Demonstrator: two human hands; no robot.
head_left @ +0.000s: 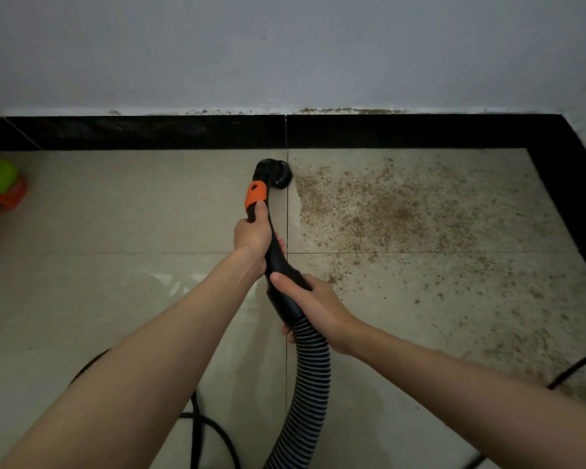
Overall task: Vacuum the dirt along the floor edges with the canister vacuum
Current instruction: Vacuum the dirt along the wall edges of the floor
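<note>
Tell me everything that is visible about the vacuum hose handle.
The vacuum hose handle is a curved black tube, apparently plastic, with an orange collar near its front. It ends in a round black nozzle on the beige tile beside the black border, at the edge of the dirt. The left hand grips it forward, the right hand behind, where the ribbed hose begins.

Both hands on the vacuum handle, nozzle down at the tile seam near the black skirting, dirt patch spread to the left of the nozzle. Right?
Wrong side. In the head view the dirt patch spreads to the right of the nozzle. The rest holds: left hand and right hand both grip the vacuum handle, nozzle at the tile seam near the black skirting.
</note>
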